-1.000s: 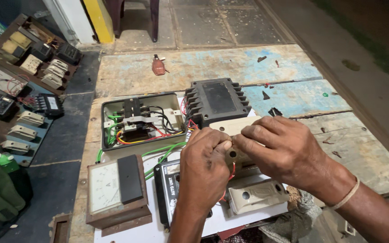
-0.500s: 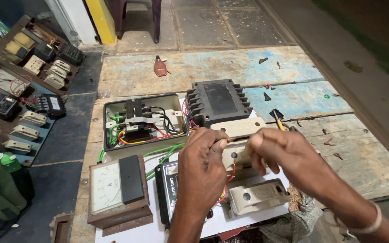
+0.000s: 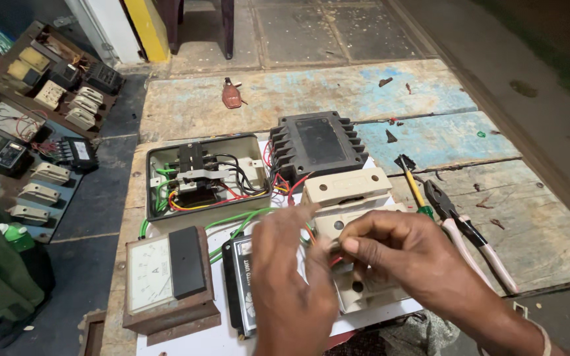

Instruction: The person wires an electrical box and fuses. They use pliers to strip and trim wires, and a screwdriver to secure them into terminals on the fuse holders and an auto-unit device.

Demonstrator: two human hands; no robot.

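Observation:
My left hand (image 3: 291, 290) and my right hand (image 3: 407, 257) meet fingertip to fingertip over a white board (image 3: 192, 343). Both pinch thin red wires (image 3: 335, 261) beside a cream fuse base (image 3: 371, 296); the left hand is blurred. Just beyond the fingers lies a cream fuse carrier (image 3: 346, 186), and behind it a black ribbed cover block (image 3: 315, 142). Green and red wires run left to an open metal switch box (image 3: 199, 179). Under my left wrist sits a black unit (image 3: 240, 283).
A meter in a wooden case (image 3: 166, 273) stands at the front left. Pink-handled pliers (image 3: 473, 234) and a yellow-and-green screwdriver (image 3: 414, 190) lie right of my hands on worn planks (image 3: 430, 138). A small reddish object (image 3: 231, 94) lies farther back. Boards with cream fuse units (image 3: 41, 192) lie at left.
Both hands have drawn nearer to me and lower. The right hand moved left, uncovering the pliers and screwdriver. The fingers stay pinched at the wires.

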